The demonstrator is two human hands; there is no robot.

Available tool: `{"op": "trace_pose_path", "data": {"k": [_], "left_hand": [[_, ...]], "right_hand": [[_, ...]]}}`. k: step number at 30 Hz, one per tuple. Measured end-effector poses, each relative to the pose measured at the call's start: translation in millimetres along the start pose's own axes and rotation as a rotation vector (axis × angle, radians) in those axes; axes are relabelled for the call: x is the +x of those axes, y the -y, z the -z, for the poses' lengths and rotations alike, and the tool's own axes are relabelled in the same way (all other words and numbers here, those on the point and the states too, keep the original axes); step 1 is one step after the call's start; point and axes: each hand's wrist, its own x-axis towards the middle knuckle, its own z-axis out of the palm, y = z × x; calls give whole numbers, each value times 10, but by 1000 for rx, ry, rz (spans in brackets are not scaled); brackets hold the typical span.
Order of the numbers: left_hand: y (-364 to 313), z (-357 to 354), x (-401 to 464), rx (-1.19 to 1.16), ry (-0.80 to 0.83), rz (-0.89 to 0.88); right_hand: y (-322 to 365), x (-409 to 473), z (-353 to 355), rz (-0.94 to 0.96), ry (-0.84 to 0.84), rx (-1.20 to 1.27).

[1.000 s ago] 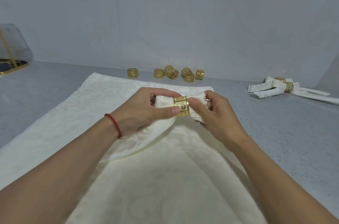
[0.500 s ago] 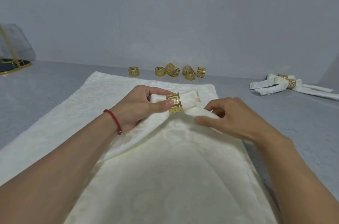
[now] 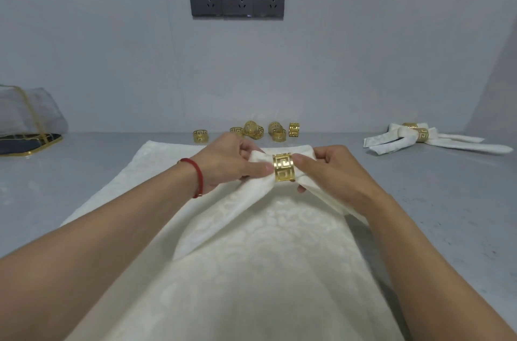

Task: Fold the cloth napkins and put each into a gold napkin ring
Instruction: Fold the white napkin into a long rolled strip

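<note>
My left hand (image 3: 232,163) and right hand (image 3: 326,170) each pinch the folded napkin (image 3: 251,198) on either side of the gold napkin ring (image 3: 284,167) around its middle, held just above the cloth spread (image 3: 251,270) on the grey desk (image 3: 447,214).

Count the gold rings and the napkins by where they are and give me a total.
Loose rings by the wall: 6, clustered, so the count is approximate
Ring held on the napkin by both hands: 1
Rings on finished napkins: 2
Finished napkins: 2
Held napkin: 1
Flat napkins underneath: at least 1
Total: 13
</note>
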Motion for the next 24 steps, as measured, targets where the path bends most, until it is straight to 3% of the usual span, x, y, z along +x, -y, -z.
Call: {"op": "trace_pose_path", "data": {"k": [4,10,15,24], "left_hand": [[-92,-311,21,-1,-61,-34],[-302,-895,79,-339,-121,-83],[-379,-1249,239,-516,-58,-21],[-402,-1618,409,-775,88,1]], "right_hand": [[54,-92,267,-44,-7,-96],[-161,-180,668,-30,-172,-59],[-339,-257,960,-32,-273,-28],[-494,-348,1204,-24,-271,141]]}}
